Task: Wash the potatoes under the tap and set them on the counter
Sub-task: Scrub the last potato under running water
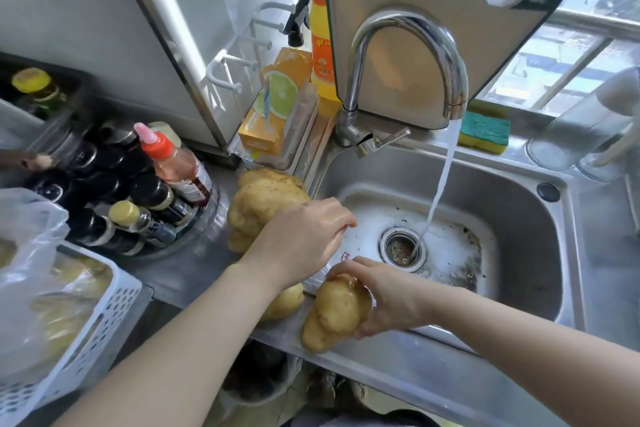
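**Right hand (388, 295) wraps a wet potato (336, 314) at the sink's front edge**

Its fingers curl over the top of the glistening potato, which sits low on the steel front rim of the sink (519, 288), clear of the water. It looks rinsed and on its way to being set down.

At 9 o'clock from it, a second potato (285, 302) lies on the counter (180, 270), partly under the left forearm. At 11 o'clock is a heap of potatoes (263, 204), kept together beside the basin.

The left hand (304, 239) hovers between heap and basin. Its fingers are loosely bent and grip nothing I can see, probably free to take the next one.

At 1 o'clock the tap (408, 45) pours its stream (438, 198) into the drain (403, 248), presumably running for more washing.

Far out at 9 o'clock stands a white basket (104, 305).
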`<state>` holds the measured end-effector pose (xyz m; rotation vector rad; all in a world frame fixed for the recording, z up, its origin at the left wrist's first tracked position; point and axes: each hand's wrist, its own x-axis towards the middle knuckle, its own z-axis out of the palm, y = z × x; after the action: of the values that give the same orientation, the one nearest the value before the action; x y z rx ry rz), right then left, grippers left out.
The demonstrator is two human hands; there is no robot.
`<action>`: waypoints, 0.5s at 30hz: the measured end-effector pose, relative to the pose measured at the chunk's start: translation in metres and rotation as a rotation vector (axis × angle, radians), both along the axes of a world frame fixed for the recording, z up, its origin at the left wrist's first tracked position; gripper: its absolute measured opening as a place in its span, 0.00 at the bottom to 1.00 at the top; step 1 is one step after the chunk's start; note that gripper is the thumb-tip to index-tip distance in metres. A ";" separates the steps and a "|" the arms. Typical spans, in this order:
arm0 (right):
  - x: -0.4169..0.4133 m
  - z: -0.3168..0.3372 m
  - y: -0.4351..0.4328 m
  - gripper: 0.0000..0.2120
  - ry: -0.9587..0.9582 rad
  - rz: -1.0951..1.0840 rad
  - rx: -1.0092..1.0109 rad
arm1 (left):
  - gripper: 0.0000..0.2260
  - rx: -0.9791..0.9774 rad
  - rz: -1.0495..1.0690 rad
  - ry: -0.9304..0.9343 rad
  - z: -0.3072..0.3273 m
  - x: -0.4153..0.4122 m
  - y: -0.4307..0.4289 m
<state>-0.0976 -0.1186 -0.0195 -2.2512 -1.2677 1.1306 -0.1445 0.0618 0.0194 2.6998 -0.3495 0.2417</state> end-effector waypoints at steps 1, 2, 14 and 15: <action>0.000 0.000 -0.001 0.41 0.000 0.003 -0.011 | 0.07 0.012 -0.002 -0.002 -0.001 0.000 0.000; 0.001 0.000 -0.001 0.42 0.001 0.005 -0.024 | 0.06 0.024 -0.004 -0.001 -0.001 0.001 -0.001; 0.054 0.023 -0.037 0.04 0.068 -0.672 0.147 | 0.11 -0.304 0.279 0.372 0.006 0.051 -0.044; 0.068 0.026 -0.038 0.10 0.093 -0.858 0.234 | 0.12 -0.376 0.311 0.429 0.007 0.065 -0.054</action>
<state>-0.0291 -0.1570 0.0061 -2.1547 -0.2784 0.6913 -0.0792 0.0080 0.0268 2.3359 0.2244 -0.1725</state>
